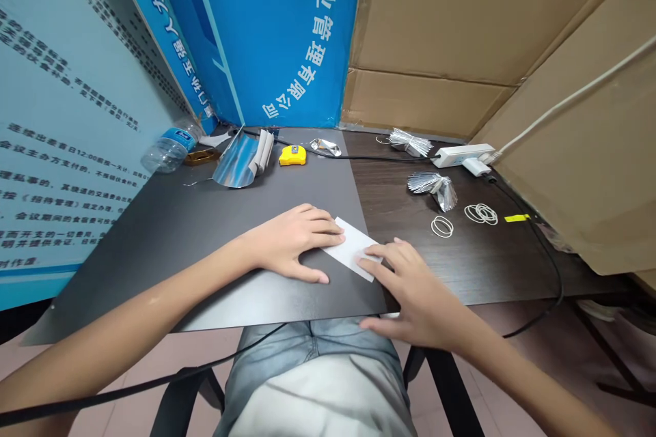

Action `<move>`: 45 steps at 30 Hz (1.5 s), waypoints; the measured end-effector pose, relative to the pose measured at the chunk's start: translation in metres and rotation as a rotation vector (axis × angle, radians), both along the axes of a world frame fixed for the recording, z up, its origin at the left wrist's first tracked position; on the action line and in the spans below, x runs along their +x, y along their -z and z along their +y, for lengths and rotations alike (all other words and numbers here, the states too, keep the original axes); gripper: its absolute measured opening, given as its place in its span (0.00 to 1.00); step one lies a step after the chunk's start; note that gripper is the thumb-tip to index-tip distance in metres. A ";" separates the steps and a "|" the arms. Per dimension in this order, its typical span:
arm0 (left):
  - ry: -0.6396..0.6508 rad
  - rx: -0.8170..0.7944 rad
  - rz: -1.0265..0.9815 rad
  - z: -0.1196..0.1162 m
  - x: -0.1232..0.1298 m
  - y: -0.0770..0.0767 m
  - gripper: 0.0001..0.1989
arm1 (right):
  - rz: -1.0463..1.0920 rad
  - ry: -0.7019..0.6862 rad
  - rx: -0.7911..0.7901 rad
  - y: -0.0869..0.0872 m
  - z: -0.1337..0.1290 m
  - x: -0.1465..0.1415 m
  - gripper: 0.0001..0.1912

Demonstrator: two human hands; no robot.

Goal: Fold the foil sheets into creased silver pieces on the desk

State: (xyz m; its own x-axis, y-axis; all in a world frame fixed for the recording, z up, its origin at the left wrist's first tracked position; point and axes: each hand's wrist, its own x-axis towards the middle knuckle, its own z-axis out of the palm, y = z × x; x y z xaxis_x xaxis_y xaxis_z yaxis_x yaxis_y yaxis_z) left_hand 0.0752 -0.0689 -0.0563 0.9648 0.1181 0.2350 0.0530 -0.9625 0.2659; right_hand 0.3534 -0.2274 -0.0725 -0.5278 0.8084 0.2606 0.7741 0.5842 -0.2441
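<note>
A small white rectangular sheet lies slantwise on the dark grey mat, close to its right edge. My left hand rests palm down, fingertips on the sheet's upper left part and thumb spread out on the mat. From the right, my right hand touches the sheet's lower right end with its fingertips, its thumb held apart near the table's front edge. Neither hand is closed around anything.
Farther back are a yellow tape measure, a curled shiny sheet and a plastic bottle. At right are silver twist-tie bundles, white rings, a power strip and a black cable.
</note>
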 end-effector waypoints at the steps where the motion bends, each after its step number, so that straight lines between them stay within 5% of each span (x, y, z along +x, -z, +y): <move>1: 0.026 -0.012 -0.026 -0.005 0.000 0.000 0.37 | -0.026 -0.006 0.053 0.004 -0.010 -0.002 0.37; 5: 0.104 -0.072 -0.096 -0.021 0.000 0.002 0.40 | 0.074 -0.068 0.190 0.018 -0.034 -0.006 0.14; 9: 0.110 -0.169 -0.134 -0.026 -0.001 0.007 0.37 | 0.386 0.056 -0.062 0.010 -0.026 -0.003 0.08; 14: -0.218 -0.525 -0.406 -0.030 0.000 0.008 0.19 | 0.813 0.477 -0.370 -0.014 0.004 -0.010 0.14; 17: -0.420 -0.750 -0.476 -0.035 0.001 0.005 0.17 | 0.941 0.537 -0.474 -0.020 0.019 -0.017 0.18; 22: -0.557 -0.935 -0.466 -0.035 -0.001 0.002 0.17 | 0.985 0.569 -0.513 -0.018 0.028 -0.022 0.21; 45: -0.698 -0.943 -0.407 -0.025 -0.008 0.002 0.16 | 0.943 0.538 -0.381 -0.008 0.033 -0.022 0.15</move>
